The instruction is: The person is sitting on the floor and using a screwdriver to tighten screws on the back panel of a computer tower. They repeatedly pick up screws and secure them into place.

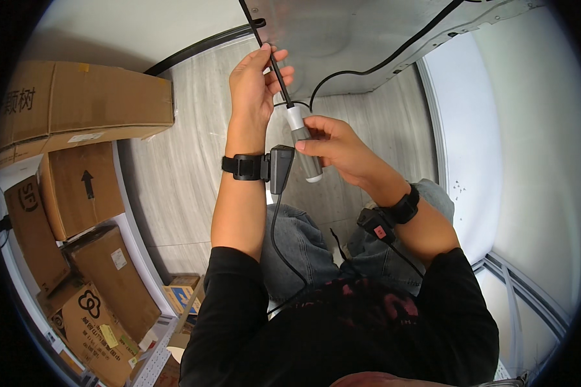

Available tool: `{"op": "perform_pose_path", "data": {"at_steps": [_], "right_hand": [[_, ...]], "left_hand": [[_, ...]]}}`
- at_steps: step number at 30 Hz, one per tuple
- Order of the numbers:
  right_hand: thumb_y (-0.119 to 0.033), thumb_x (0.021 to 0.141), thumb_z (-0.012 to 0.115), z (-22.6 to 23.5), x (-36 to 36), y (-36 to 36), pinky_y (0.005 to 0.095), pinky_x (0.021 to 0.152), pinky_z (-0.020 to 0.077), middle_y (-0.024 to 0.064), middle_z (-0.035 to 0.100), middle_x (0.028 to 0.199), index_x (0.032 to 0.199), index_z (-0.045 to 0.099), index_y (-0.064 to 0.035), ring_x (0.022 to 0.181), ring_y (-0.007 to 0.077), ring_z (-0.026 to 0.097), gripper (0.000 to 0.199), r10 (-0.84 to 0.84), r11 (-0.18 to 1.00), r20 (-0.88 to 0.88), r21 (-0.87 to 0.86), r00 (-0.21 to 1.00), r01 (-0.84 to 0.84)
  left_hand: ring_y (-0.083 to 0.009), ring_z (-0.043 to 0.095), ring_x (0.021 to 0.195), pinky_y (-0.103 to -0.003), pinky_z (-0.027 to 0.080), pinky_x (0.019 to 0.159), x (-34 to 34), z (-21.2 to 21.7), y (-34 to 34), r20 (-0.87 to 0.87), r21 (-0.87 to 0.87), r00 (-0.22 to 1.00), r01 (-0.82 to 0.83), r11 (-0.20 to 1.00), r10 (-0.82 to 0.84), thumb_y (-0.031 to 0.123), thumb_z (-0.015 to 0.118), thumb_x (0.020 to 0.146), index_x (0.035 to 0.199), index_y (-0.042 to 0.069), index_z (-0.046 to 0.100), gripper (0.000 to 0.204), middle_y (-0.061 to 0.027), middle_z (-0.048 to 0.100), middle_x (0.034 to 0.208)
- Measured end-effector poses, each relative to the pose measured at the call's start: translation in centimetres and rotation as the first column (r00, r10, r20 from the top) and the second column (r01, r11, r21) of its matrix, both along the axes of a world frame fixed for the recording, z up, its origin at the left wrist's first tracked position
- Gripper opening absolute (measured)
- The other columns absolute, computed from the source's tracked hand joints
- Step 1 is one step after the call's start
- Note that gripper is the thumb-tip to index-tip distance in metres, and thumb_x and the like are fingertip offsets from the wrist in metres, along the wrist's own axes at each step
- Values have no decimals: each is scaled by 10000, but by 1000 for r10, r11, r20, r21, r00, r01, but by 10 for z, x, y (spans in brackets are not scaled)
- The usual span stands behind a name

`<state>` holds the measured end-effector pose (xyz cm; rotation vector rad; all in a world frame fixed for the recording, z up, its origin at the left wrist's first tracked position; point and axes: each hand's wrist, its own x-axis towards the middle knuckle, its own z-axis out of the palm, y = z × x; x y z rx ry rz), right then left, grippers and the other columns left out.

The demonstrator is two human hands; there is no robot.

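A long screwdriver (308,155) with a grey and white handle and a thin black shaft slants away from me. Its shaft runs up past the top edge of the picture, so the tip cannot be seen. My left hand (255,80) is closed lightly round the shaft, thumb against it and the other fingers curled on its far side. Lower down, my right hand (336,147) pinches the handle between thumb and fingers. Just beyond both hands stands a grey metal panel (348,45), with the shaft passing in front of its left side.
A black cable (394,58) hangs across the panel and loops down near the handle. Cardboard boxes (110,97) stand at the left, several on a white shelf. A pale wall (529,129) rises at the right. Wired devices (281,169) are strapped to both my wrists.
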<state>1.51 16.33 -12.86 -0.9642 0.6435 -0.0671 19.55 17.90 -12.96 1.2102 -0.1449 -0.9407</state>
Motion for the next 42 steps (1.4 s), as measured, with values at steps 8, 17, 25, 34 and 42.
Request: {"op": "perform_pose_path", "data": {"at_steps": [8,17,25,34,42], "right_hand": [[-82,827,636,-2,-3,-1,273,639,490,11,550,918,1095,566,-13,800,98,540,286,-22,1000,-12,19,1000,23],[-52,811,613,0,-7,1,344,664,552,42,558,947,1099,566,4,867,142,560,297,-39,999,-43,28,998,40],[-95,771,574,42,-57,-22,347,579,555,67,562,957,1099,568,32,823,170,580,352,-177,981,-139,-100,974,164],[-118,696,478,105,-218,-93,211,470,441,47,580,757,956,613,-13,602,88,528,311,-277,871,-124,-451,953,195],[-98,794,667,12,-353,-109,218,523,446,4,586,729,878,598,-51,596,74,529,118,-548,724,-245,-618,800,306]], "left_hand": [[-218,633,733,-302,553,625,0,-4,-1,-38,-9,999,-28,1000,27,170,546,900,1021,2,573,209,-126,644,955],[-222,630,763,-327,547,656,-4,-4,0,-90,-46,996,-21,999,17,184,518,902,1006,-4,571,221,-118,641,952],[-193,629,768,-293,535,655,-24,-15,-1,-121,-35,991,54,998,-58,197,552,897,1019,15,595,223,-89,657,945],[-155,635,773,-278,522,673,-169,-24,-24,15,57,704,708,704,-710,188,599,887,945,-1,659,207,-100,678,888],[-145,627,763,-273,521,676,-278,-72,-53,-6,302,387,880,367,-922,226,632,874,976,1,657,248,-91,680,873]]}}
